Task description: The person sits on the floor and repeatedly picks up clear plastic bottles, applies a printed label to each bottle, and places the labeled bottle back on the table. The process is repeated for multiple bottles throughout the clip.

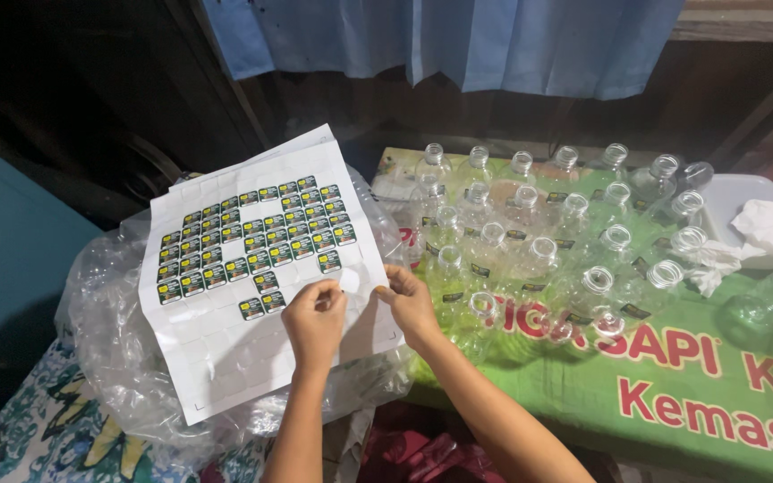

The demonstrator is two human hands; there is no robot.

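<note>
While the left hand [315, 317] and right hand [407, 300] pinch the sticker sheet [225, 313], the peeled label [348, 280] could curl onto itself beside those empty plastic bottles [539, 246].

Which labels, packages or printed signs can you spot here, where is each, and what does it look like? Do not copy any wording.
Sticker sheet: white, square, lying on a clear plastic bag, left; both hands at its right edge.
Stickers: small dark squares with green and yellow, in rows on the sheet's upper half.
Bottle labels: the same small dark squares on clear, capless bottles, centre-right.
Banner: green with red and white lettering, covering the table.
</note>
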